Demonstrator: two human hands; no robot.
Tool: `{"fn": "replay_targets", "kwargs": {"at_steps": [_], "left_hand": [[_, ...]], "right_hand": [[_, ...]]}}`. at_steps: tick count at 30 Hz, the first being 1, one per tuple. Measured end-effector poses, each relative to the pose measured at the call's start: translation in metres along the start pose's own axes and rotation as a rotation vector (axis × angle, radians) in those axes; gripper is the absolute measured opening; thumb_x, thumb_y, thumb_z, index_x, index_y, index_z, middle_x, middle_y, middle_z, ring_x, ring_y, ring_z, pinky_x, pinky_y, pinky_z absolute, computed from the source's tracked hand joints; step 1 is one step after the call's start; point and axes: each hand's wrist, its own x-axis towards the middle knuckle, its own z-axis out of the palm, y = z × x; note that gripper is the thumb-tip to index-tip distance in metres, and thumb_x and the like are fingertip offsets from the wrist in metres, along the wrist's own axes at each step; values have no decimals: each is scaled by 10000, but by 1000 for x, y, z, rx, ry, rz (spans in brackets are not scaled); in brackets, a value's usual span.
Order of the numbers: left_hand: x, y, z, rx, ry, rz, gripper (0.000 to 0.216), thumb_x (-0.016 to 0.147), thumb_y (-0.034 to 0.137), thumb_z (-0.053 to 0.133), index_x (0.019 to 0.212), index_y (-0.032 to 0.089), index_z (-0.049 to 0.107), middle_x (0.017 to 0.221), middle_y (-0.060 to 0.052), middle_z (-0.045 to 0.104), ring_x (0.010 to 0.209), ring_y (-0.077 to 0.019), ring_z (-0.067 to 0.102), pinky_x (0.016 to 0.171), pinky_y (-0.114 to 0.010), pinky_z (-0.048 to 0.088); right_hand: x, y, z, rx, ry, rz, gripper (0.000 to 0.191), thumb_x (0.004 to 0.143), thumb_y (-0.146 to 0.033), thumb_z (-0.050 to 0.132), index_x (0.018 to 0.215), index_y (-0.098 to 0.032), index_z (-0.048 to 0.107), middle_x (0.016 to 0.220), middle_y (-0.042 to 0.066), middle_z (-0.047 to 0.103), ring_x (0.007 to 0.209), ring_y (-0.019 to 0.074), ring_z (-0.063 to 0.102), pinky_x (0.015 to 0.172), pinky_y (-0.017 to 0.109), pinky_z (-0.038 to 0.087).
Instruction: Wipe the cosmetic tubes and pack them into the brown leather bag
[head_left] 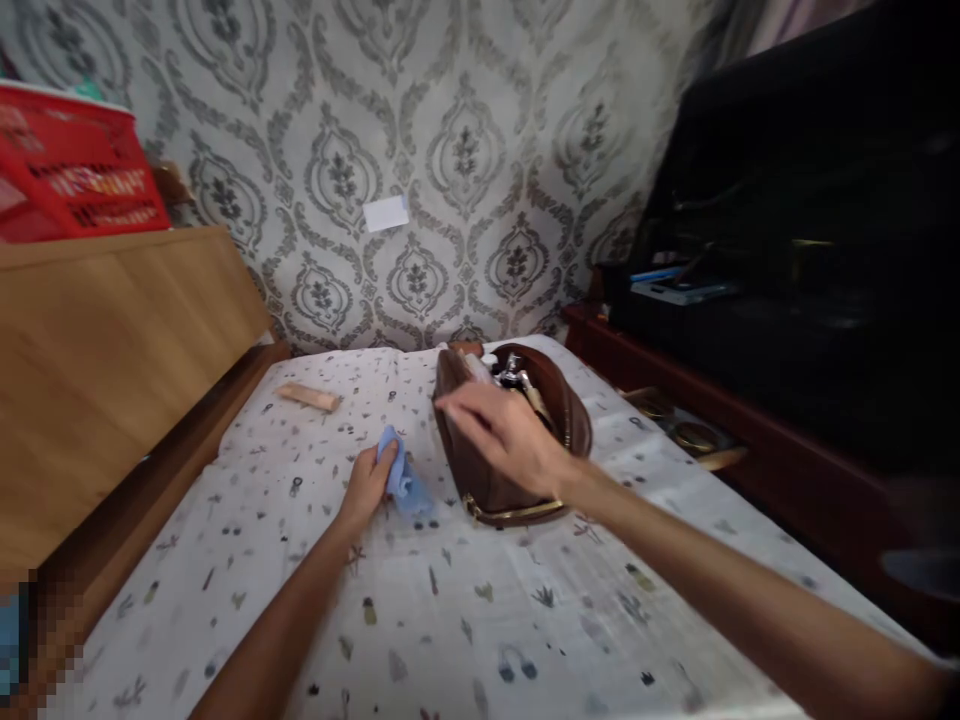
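My left hand [367, 482] is closed around a blue cloth [403, 478], whose lower end hangs loose and blurred over the printed sheet. In front of an unzipped brown cosmetic bag [480, 470] is my right hand [510, 430], its fingers bent and smeared by motion. Whether it holds anything cannot be made out. Small bottles and tubes [517, 372] fill the bag's opening, partly covered by that hand. To the left, apart from both hands, lies a beige tube [309, 397].
A white printed sheet [420, 620] covers the surface. At left a red basket [82, 165] stands on a wooden cabinet [120, 340]. A large dark screen [810, 220] rises at right above a dark red ledge [675, 410]. The patterned wall [465, 150] closes off the back.
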Motion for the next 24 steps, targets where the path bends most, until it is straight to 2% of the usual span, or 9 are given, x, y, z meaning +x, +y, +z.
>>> {"fn": "replay_targets", "kwargs": {"at_steps": [2,4,7,10,13,16,19,21,24], "left_hand": [[20,-7,-18,249,67,49,614,938,675,308,628,195,532,566,-11,551,540,-152,524,535,-248,404],[43,-13,-40,378,125,37,521,958,563,390,670,179,590,639,-43,609,641,-184,584,610,-267,426],[75,-20,-78,576,193,-6,309,952,390,495,979,151,688,902,-119,701,884,-268,648,751,-331,456],[100,-27,-106,749,216,-25,377,938,288,537,1283,153,612,1236,-199,641,1171,-358,571,868,-418,462],[116,-36,-119,881,159,-6,552,890,221,623,1430,202,511,1442,-204,503,1365,-392,418,970,-469,452],[128,-45,-123,979,65,10,685,819,179,720,1457,248,481,1557,-186,378,1441,-408,325,1037,-498,437],[139,-48,-128,1053,-8,13,568,857,160,662,1403,227,520,1618,-185,284,1478,-432,251,1045,-535,433],[144,-45,-133,1090,-64,40,444,896,124,564,1332,211,558,1585,-174,358,1459,-398,302,1046,-528,433],[141,-35,-140,1134,-154,126,386,895,65,486,1239,207,588,1386,-147,575,1337,-319,467,1035,-465,443]], "right_hand": [[-25,-12,33,181,-72,-100,331,1036,-275,385,1061,-189,704,1056,98,731,1023,216,657,931,317,490],[-42,-17,67,294,-159,-158,314,1026,-272,412,1027,-187,715,990,99,736,975,219,665,898,320,507],[-51,-20,105,333,-281,-116,306,1010,-254,444,959,-184,738,925,94,744,890,215,683,830,315,522],[-47,-22,124,368,-329,-13,265,981,-235,493,963,-189,754,951,83,764,894,213,697,839,311,519],[-43,-24,136,424,-323,83,255,953,-218,511,974,-189,763,935,67,775,853,207,701,799,301,514],[-45,-21,149,518,-263,193,262,940,-246,510,934,-178,762,852,55,766,781,200,687,706,282,500],[-50,-16,159,627,-205,259,273,935,-305,515,888,-170,747,799,50,744,759,192,668,663,266,479],[-52,-13,163,681,-199,269,288,933,-347,520,871,-169,738,778,46,731,744,185,656,657,261,468],[-52,-11,165,719,-193,276,309,927,-394,525,871,-170,732,780,50,729,748,189,652,668,269,469]]}}
